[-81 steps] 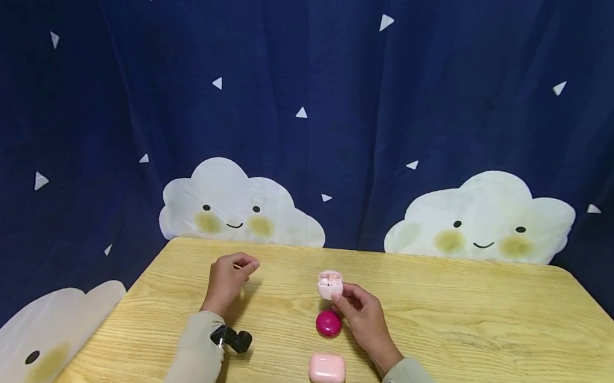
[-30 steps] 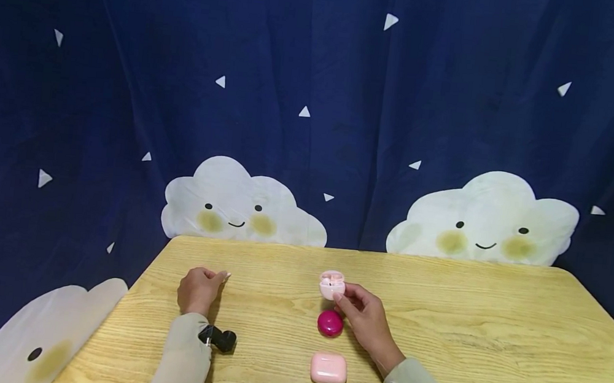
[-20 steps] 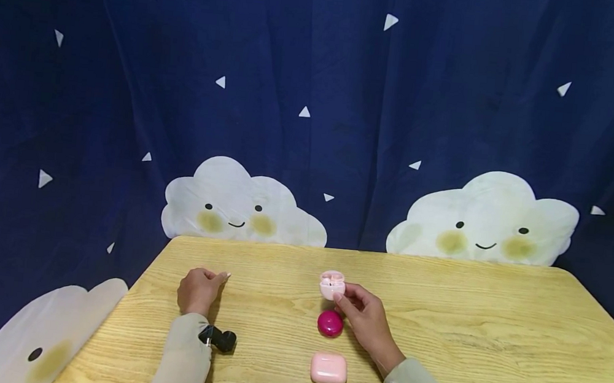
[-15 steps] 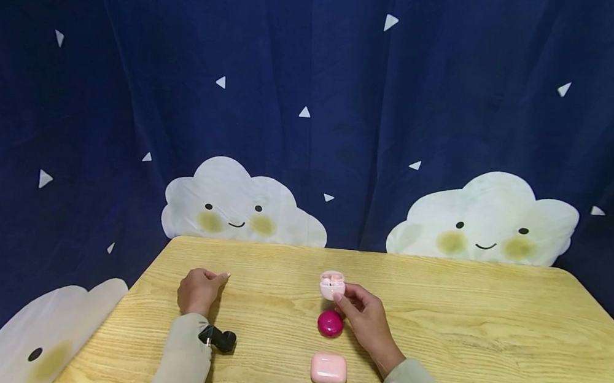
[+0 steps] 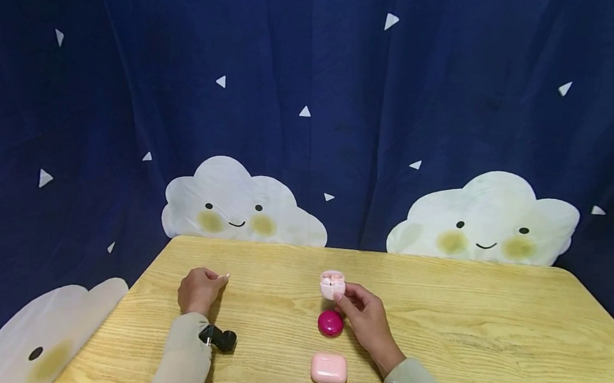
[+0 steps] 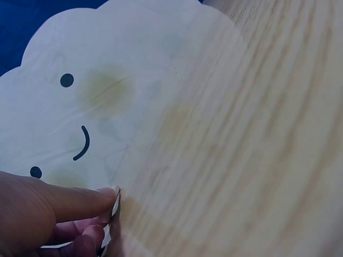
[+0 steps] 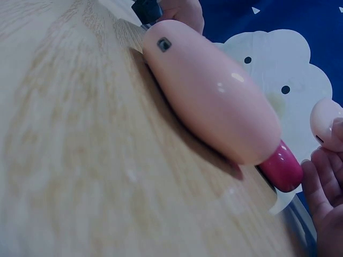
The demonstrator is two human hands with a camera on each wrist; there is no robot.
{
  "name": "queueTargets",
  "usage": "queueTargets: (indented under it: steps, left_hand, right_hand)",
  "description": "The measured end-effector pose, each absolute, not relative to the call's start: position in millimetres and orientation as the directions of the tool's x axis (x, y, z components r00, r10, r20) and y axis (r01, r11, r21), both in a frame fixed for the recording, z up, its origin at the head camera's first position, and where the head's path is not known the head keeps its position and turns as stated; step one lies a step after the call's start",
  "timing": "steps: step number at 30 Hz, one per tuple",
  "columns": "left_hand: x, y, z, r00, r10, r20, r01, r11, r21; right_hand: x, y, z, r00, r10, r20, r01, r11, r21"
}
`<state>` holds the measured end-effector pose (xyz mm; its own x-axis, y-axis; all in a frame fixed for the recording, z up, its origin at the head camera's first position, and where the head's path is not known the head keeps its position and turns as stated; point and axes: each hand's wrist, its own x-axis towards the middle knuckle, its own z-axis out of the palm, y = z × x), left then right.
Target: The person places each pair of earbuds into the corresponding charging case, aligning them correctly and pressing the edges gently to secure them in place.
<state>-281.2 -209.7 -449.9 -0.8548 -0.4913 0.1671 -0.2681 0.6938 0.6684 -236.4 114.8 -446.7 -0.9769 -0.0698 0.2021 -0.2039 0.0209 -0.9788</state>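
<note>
My right hand (image 5: 367, 320) holds a round light-pink earbud case (image 5: 332, 288) by its side, lid up, with thumb and fingers; small pale parts show inside it. In the right wrist view the same case (image 7: 326, 122) sits at the right edge, above the fingers. Off to the left, my left hand (image 5: 200, 291) is low over the wooden table, pinching a small pale earbud-like piece (image 5: 228, 276) between thumb and forefinger. In the left wrist view that hand (image 6: 53, 217) covers most of the piece.
A dark-pink round case (image 5: 330, 323) lies shut on the table (image 5: 493, 333) just below the held case. Nearer me is a shut pink rounded-rectangular case (image 5: 329, 369). A dark blue curtain (image 5: 349, 97) with cloud prints hangs behind the table's far edge.
Between the oldest frame and one second ago, my left hand moved left and slightly toward me. Since then it has stayed almost still. The right hand keeps holding the case in place.
</note>
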Motion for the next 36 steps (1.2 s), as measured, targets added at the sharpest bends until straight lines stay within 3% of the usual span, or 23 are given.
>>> queueTargets:
  steps: [26,36]
  left_hand:
    - [-286,-207,-446,-0.881,-0.442,0.169,-0.221,0.700,0.679]
    - [-289,-200,-441,-0.911,-0.349,0.221,-0.112,0.724,0.681]
  right_hand:
    - [-236,115,-446,-0.976,-0.075,0.206,-0.208,0.020,-0.978]
    - [-236,115,-447,-0.975,-0.072,0.211,-0.213,0.017,-0.977]
